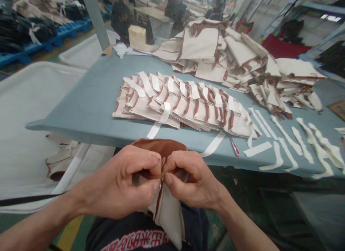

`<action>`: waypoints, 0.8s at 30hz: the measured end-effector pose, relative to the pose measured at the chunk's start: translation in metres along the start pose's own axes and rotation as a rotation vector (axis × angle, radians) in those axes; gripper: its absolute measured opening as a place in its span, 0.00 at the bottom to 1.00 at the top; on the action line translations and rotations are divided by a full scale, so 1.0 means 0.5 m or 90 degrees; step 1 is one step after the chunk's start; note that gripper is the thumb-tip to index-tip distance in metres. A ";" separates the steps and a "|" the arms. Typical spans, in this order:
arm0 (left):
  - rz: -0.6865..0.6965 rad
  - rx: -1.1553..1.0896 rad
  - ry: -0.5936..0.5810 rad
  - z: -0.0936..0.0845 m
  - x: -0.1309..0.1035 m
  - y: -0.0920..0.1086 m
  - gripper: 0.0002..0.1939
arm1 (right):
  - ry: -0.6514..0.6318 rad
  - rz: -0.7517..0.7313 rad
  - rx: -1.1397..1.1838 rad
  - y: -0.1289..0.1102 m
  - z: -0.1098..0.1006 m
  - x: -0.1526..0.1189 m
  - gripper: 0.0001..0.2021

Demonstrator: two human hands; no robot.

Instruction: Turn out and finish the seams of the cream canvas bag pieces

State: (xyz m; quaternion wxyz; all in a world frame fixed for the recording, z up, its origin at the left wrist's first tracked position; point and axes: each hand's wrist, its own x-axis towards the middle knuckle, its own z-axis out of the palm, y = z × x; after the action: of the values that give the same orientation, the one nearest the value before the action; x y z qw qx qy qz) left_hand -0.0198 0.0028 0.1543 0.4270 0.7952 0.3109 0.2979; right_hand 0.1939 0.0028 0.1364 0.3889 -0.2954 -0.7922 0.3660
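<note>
My left hand [129, 181] and my right hand [190, 181] meet in front of my lap, thumbs and fingers pinched on a cream fabric piece with brown edging [169, 218]. Its brown part [159, 146] flares out beyond my knuckles, and the cream part hangs down over my dark clothing. Between the two thumbs the fabric is bunched; the exact spot gripped is partly hidden by my fingers. Just past my hands, a row of overlapping cream pieces with brown edges [185, 109] lies on the blue-grey table [88, 96], with white strips [163, 119] across them.
A large heap of cream pieces [199, 44] covers the table's far right. Loose white strips [277, 157] and a small pink tool [235, 147] lie near the front edge. A yellowish block [137, 37] stands at the back. White bins [35, 100] flank the table's left side.
</note>
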 end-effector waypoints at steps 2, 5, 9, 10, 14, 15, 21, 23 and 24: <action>-0.012 -0.123 0.012 0.012 -0.003 0.000 0.12 | 0.005 -0.018 0.021 -0.007 -0.002 0.002 0.09; -0.028 -0.193 0.034 0.020 -0.012 -0.013 0.12 | 0.028 -0.030 -0.016 -0.017 -0.004 0.003 0.09; -0.056 -0.198 -0.018 0.007 -0.020 -0.032 0.10 | 0.020 -0.028 -0.079 -0.021 -0.006 -0.002 0.09; -0.056 -0.201 -0.035 0.002 -0.020 -0.034 0.12 | 0.015 -0.024 -0.086 -0.020 -0.006 -0.004 0.08; -0.014 -0.110 -0.045 -0.012 -0.015 -0.034 0.20 | 0.004 -0.026 -0.093 -0.017 -0.007 -0.007 0.08; 0.004 -0.061 -0.038 -0.014 -0.014 -0.034 0.19 | 0.004 -0.030 -0.095 -0.017 -0.009 -0.008 0.08; 0.082 0.151 -0.074 -0.029 -0.010 -0.026 0.15 | -0.027 -0.037 -0.112 -0.020 -0.026 -0.011 0.08; 0.097 0.171 -0.085 -0.036 -0.008 -0.019 0.17 | -0.053 -0.050 -0.117 -0.028 -0.031 -0.011 0.08; 0.099 0.172 -0.095 -0.039 -0.008 -0.014 0.17 | -0.064 -0.060 -0.120 -0.032 -0.034 -0.010 0.09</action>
State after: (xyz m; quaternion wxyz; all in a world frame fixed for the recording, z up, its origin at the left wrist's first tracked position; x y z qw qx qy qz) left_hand -0.0382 0.0126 0.1564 0.3139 0.8867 0.2534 0.2258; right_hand 0.2076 -0.0040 0.1545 0.3356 -0.2744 -0.8548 0.2855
